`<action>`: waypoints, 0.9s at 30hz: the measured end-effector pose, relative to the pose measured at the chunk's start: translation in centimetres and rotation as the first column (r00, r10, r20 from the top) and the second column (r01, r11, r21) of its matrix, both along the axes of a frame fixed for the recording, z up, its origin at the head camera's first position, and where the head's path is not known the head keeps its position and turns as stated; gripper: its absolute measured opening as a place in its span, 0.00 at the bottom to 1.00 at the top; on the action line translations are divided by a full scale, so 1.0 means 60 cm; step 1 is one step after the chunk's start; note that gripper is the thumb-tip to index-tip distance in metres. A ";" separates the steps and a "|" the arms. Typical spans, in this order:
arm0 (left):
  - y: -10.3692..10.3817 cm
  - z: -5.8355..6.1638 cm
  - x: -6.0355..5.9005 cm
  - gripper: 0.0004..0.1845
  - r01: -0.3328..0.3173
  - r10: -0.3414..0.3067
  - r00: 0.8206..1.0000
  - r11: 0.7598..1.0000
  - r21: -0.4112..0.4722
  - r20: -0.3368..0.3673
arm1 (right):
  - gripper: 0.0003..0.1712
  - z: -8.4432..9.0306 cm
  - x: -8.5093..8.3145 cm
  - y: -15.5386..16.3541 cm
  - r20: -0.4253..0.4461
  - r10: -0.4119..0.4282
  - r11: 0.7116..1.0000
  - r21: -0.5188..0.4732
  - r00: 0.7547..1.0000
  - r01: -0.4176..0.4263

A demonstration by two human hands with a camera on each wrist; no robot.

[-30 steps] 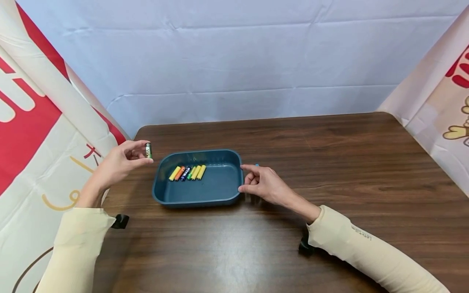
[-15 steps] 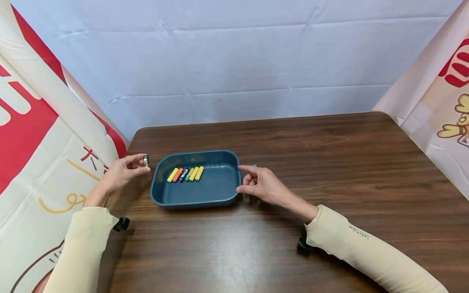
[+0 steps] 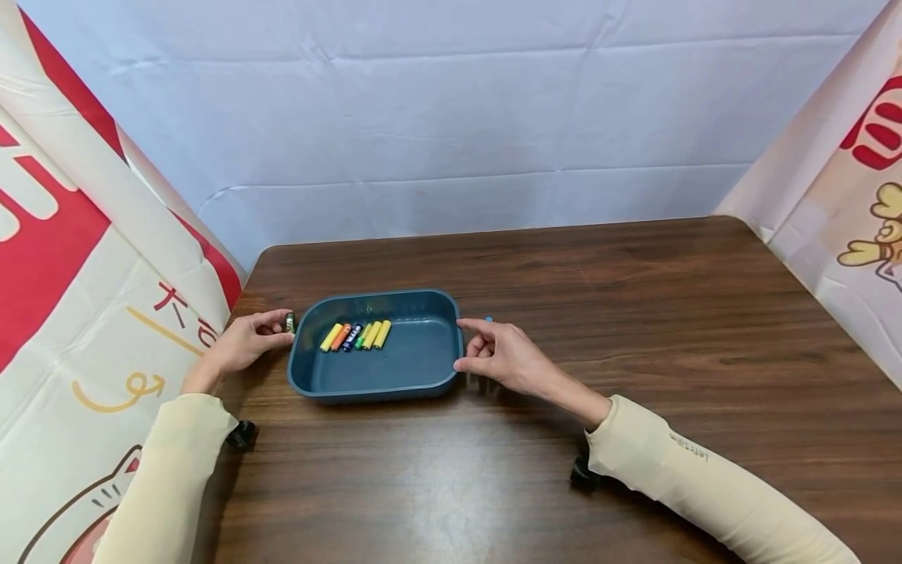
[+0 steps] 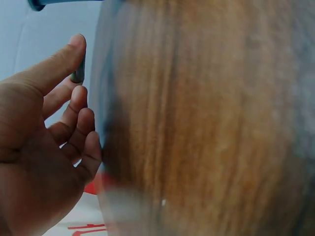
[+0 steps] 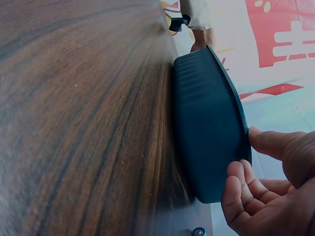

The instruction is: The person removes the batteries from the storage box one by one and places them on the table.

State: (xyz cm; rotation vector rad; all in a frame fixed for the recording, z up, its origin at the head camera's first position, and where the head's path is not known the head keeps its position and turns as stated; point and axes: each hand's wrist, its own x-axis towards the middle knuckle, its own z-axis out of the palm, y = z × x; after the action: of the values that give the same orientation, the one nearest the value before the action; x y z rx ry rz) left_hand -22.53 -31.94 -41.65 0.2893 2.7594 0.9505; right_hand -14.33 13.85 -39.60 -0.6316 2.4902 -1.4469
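My left hand (image 3: pixel 243 342) pinches a small dark green battery (image 3: pixel 290 323) upright between thumb and fingertips, right beside the left end of a dark blue tray (image 3: pixel 395 389). In the left wrist view the battery (image 4: pixel 78 73) is mostly hidden behind the thumb, and the other fingers are bent. Inside the tray, several batteries (image 3: pixel 355 337) in yellow, orange, dark blue and green lie side by side in a slanted row. With index fingertip and thumb spread apart, my right hand (image 3: pixel 509 356) touches the rim at the tray's right end; its other fingers are bent.
A blue battery (image 5: pixel 199 231) stands on the brown wooden table (image 3: pixel 599 298) just beyond the right hand, largely covered by it in the head view. A pale cloth (image 3: pixel 451 117) hangs behind the table, and printed cloths (image 3: pixel 63 258) hang at both sides.
Still pinching the battery, my left hand has come down and closer to the tray's left end. The right hand stays at the rim. The view has shifted slightly.
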 end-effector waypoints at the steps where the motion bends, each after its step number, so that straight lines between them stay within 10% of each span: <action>1: 0.001 -0.002 -0.001 0.33 0.007 -0.008 1.000 1.000 -0.017 -0.008 | 0.40 0.000 0.000 0.000 0.000 0.000 1.000 0.003 1.000 0.000; 27: 0.012 -0.009 -0.022 0.32 0.062 -0.064 0.998 0.987 -0.147 -0.013 | 0.40 0.002 0.001 -0.001 -0.008 0.015 1.000 0.021 1.000 -0.015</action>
State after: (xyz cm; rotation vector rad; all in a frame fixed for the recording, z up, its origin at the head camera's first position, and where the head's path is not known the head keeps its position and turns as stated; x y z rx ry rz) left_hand -23.86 -31.20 -42.21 0.3597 2.8000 0.7293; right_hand -14.25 13.81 -39.48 -0.6520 2.4976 -1.4135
